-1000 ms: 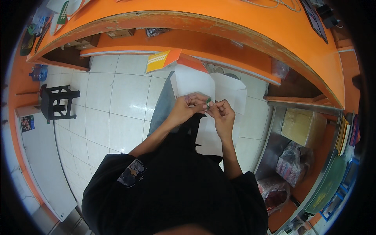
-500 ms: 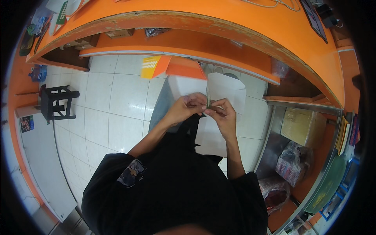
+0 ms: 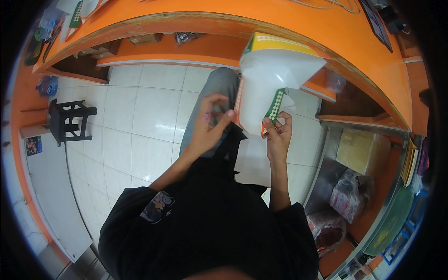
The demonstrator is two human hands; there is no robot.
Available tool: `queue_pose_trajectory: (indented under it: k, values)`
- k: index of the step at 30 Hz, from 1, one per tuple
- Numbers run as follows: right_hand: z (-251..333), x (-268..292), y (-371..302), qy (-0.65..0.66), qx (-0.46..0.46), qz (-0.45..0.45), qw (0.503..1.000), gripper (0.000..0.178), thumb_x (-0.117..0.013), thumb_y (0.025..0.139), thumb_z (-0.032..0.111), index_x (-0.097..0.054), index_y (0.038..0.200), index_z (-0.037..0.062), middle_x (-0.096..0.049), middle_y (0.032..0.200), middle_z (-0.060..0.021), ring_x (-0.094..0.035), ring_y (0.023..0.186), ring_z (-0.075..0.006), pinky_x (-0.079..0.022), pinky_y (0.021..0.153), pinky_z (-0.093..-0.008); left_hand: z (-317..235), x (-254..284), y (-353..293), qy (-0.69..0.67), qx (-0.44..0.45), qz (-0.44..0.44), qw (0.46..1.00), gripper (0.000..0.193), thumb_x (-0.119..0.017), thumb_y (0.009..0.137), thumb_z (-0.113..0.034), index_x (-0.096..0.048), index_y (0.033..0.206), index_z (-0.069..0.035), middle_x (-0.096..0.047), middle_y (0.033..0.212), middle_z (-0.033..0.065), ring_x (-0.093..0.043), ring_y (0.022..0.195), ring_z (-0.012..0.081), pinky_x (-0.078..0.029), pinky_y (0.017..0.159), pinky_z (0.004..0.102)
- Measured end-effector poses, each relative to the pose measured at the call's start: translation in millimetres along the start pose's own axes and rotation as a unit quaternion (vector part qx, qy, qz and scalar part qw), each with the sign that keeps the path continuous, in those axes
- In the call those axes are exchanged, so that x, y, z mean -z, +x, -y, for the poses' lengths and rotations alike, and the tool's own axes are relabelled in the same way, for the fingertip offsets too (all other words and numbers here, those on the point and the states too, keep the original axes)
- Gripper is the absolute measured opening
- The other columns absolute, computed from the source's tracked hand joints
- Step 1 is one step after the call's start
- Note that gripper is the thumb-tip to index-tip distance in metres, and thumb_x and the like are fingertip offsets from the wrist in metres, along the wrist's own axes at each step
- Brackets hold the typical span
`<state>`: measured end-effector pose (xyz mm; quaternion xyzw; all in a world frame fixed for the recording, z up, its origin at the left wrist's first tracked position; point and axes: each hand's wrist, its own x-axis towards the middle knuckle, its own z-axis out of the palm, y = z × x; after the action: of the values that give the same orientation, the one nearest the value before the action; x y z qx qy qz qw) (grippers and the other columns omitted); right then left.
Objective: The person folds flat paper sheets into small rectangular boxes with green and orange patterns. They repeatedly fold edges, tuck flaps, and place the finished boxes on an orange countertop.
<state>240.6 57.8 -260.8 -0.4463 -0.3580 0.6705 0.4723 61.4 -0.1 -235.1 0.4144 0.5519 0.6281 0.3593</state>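
Observation:
A partly folded cardboard carton (image 3: 266,79) stands up in front of me, its white inner side showing, with yellow, orange and green checkered edges. My right hand (image 3: 278,136) pinches the green checkered flap at its lower right corner. Beside the carton's orange left edge is my left hand (image 3: 210,123), fingers spread and curved, thumb tip at that edge. White cardboard (image 3: 252,161) lies over my lap below the carton; whether it is a separate piece I cannot tell.
An orange counter (image 3: 196,23) with a shelf beneath curves across the far side. A black plastic stool (image 3: 70,121) stands on the tiled floor at left. On the right, a metal shelf holds a wrapped cardboard box (image 3: 363,150) and plastic-wrapped packages (image 3: 347,196).
The carton has swung over to the right and opened out, its white inside now showing. My hands have moved apart; the left has loosened from its pinch.

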Motion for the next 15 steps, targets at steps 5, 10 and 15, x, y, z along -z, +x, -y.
queue_pose_trajectory:
  k: [5,10,15]
  values:
    - [1.0,-13.5,-7.7,0.016,0.02,0.026,0.999,0.027,-0.07,0.084,0.004,-0.047,0.098,0.0041,-0.065,0.086,-0.0082,-0.057,0.062,-0.0101,-0.045,0.05,-0.0214,9.4,-5.3,-12.2,-0.073,0.153,0.12,0.978,0.018,-0.061,0.09,-0.002,-0.053,0.106,-0.003,-0.053,0.113,0.0049,-0.056,0.094,0.0111,-0.048,0.074,0.0242]
    - [9.1,-11.6,-11.1,-0.081,0.057,0.111,0.989,0.033,-0.068,0.085,0.0,-0.049,0.112,0.001,-0.065,0.095,-0.0099,-0.062,0.075,-0.0124,-0.053,0.066,-0.0241,11.6,-0.3,-2.4,-0.043,0.151,0.115,0.981,0.032,-0.063,0.088,-0.001,-0.053,0.119,-0.001,-0.053,0.123,0.0076,-0.055,0.102,0.0112,-0.05,0.08,0.0234]
    - [17.8,-10.9,-14.3,-0.073,0.06,0.126,0.987,0.043,-0.066,0.085,-0.004,-0.047,0.124,-0.0022,-0.064,0.108,-0.0149,-0.065,0.095,-0.0176,-0.054,0.079,-0.027,-6.7,10.7,4.8,-0.172,0.161,0.184,0.954,0.054,-0.062,0.086,0.005,-0.044,0.136,-0.001,-0.047,0.136,0.0102,-0.053,0.113,0.014,-0.049,0.089,0.0272]
